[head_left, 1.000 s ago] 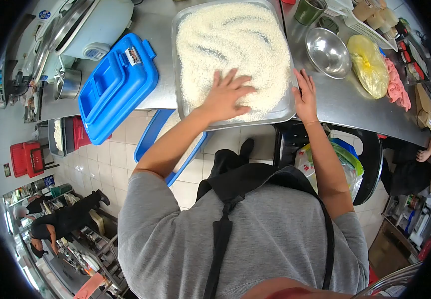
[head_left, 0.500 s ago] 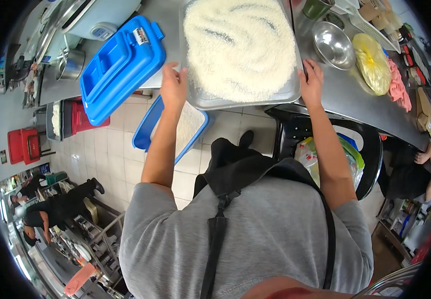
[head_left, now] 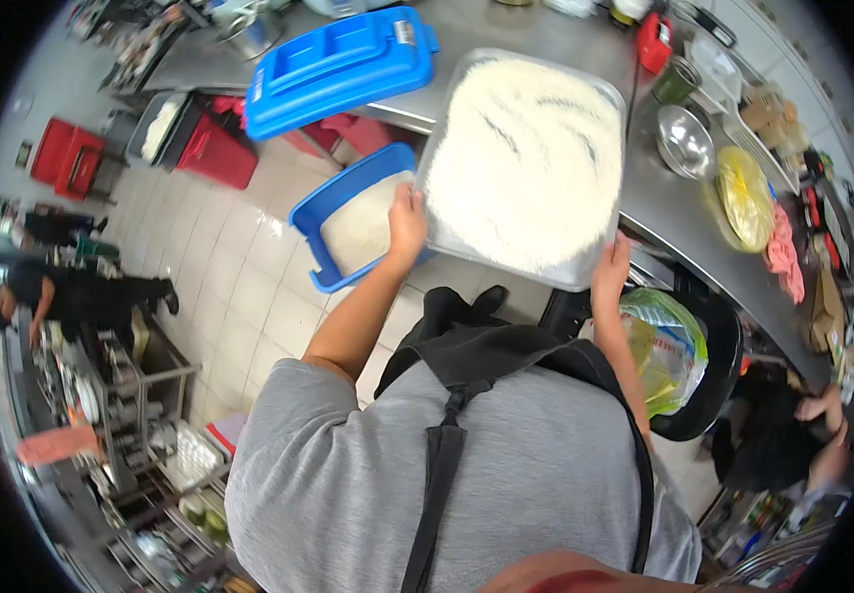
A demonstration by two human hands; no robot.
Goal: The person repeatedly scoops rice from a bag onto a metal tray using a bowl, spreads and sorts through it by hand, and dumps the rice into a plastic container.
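A metal tray carries a spread of white, crumb-like grains with a few streaks of bare metal showing. My left hand grips its left rim, and my right hand grips the lower right corner. The near side of the tray juts out past the table's edge. Below and left of it, a blue bin holds more pale grains, partly hidden by my left forearm. A blue lid lies on the steel table, left of the tray.
On the right of the steel table are a metal bowl, a yellow plastic bag and a pink cloth. A black chair holds a plastic bag. Co-workers stand far left and at the right.
My hands have gripped the tray and drawn it toward me, partly off the table. The view has turned, so the blue lid and bin appear shifted.
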